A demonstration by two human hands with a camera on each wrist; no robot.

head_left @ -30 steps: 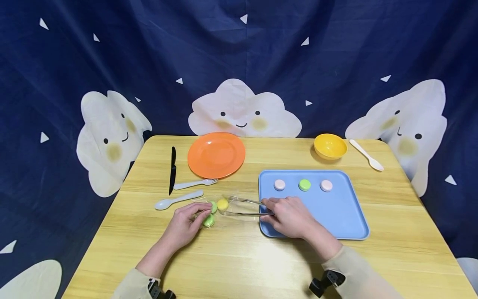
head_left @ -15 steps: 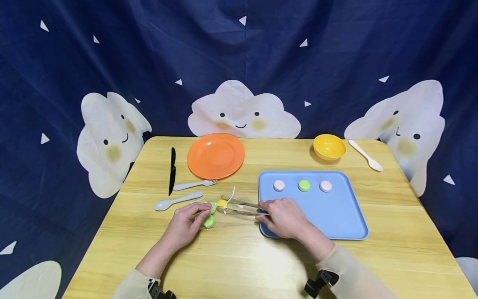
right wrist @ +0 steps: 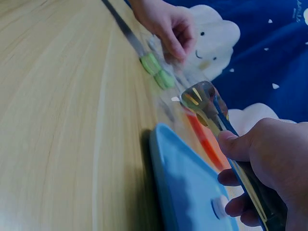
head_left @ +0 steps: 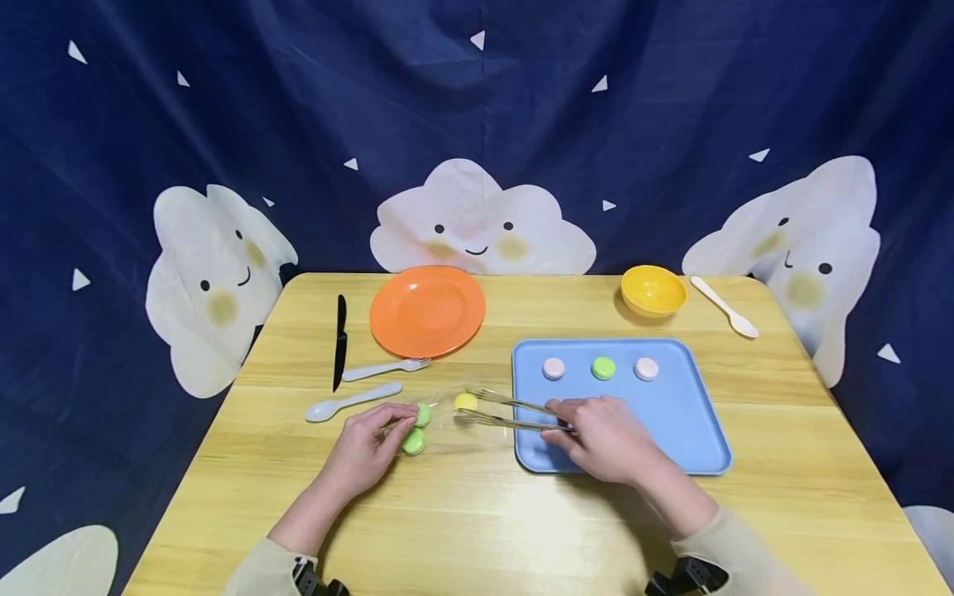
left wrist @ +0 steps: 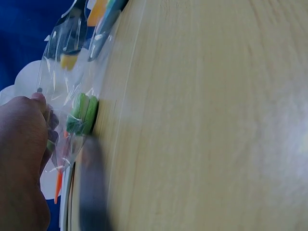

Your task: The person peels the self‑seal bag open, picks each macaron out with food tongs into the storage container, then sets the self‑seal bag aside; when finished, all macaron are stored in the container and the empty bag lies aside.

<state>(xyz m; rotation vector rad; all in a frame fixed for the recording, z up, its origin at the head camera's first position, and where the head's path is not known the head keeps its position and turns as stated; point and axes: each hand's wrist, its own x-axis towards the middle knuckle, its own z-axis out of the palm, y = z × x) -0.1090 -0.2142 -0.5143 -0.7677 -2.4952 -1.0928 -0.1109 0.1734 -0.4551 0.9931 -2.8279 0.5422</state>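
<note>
My left hand pinches the edge of a clear plastic bag lying left of the blue tray. Beside its fingertips, two green macarons sit in the bag. My right hand grips metal tongs above the tray's left edge. The tongs reach left toward the bag, and a yellow macaron sits between their ends. In the left wrist view, clear plastic covers the tong ends and the yellow macaron. The right wrist view shows the slotted tong head beyond the tray corner.
The blue tray holds a green macaron between two pale pink ones. Behind stand an orange plate and a yellow bowl. A black knife, a fork and spoon lie left; another spoon lies far right.
The tongs have come together on the yellow macaron. My right hand has drawn them and the macaron to the right, away from the green ones. The left hand keeps its place.
</note>
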